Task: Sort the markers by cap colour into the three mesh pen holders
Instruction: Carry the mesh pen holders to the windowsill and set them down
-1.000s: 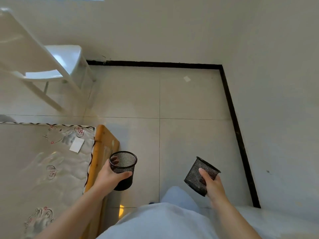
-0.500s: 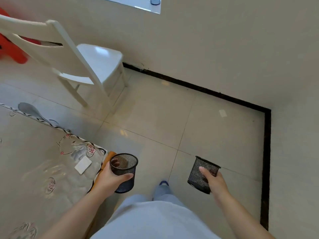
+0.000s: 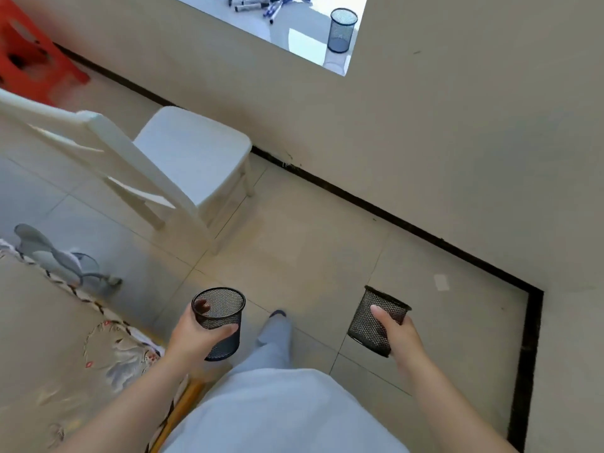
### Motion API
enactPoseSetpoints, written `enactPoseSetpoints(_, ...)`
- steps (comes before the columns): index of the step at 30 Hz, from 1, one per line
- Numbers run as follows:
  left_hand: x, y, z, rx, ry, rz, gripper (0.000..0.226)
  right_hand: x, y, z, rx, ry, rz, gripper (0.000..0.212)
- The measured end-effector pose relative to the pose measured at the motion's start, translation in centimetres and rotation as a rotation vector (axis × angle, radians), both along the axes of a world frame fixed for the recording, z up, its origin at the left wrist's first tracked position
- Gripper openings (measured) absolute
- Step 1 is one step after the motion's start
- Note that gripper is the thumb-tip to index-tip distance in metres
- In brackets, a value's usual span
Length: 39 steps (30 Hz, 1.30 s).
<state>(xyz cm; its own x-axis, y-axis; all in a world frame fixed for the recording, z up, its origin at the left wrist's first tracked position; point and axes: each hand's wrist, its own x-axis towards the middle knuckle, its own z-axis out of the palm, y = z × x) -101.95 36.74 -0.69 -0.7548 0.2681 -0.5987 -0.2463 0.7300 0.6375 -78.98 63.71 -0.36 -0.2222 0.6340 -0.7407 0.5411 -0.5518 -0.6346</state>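
Left hand [image 3: 196,335] wraps round one black round mesh pen holder [image 3: 218,322], thumb across the near side and fingertips showing through the mesh at the far rim, cup upright and mouth up. Right hand [image 3: 397,333] grips a second black mesh pen holder [image 3: 372,318], thumb laid on its wall, this one tipped with its mouth leaning away. Both cups hang over the pale tiled floor [image 3: 310,243], well apart, a grey trouser leg [image 3: 276,338] between them. Third one, a dark mesh pen holder [image 3: 341,31], stands upright on the white desk [image 3: 304,44] far up top. That makes three holders. Beside it lies a loose heap of markers [image 3: 258,4] with blue and dark caps, too small to count. One white chair [image 3: 183,158] sits left of centre, one red plastic stool [image 3: 29,50] in the corner.
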Motion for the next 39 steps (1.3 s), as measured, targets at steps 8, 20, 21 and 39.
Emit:
enactPoseSetpoints(8, -13.3, 12.7, 2.2, 0.107, -0.042, -0.020, 0.061, -13.3, 8.3, 1.2, 0.046, 0.024, -0.007, 0.044)
enactPoseSetpoints(20, -29.5, 26.9, 2.1, 0.123, 0.012, 0.156, 0.071, -34.9, 25.2, 1.0, -0.035, 0.121, 0.188, 0.044)
enactPoseSetpoints(21, -30.6, 27.9, 2.4, 0.115, 0.017, 0.178, 0.069, -36.7, 26.8, 1.3, -0.037, 0.122, 0.221, 0.045)
enactPoseSetpoints(39, -55.4, 44.1, 2.6, 0.174, -0.047, 0.147, 0.075, -63.2, 42.3, 1.9, 0.004, 0.130, 0.257, 0.074)
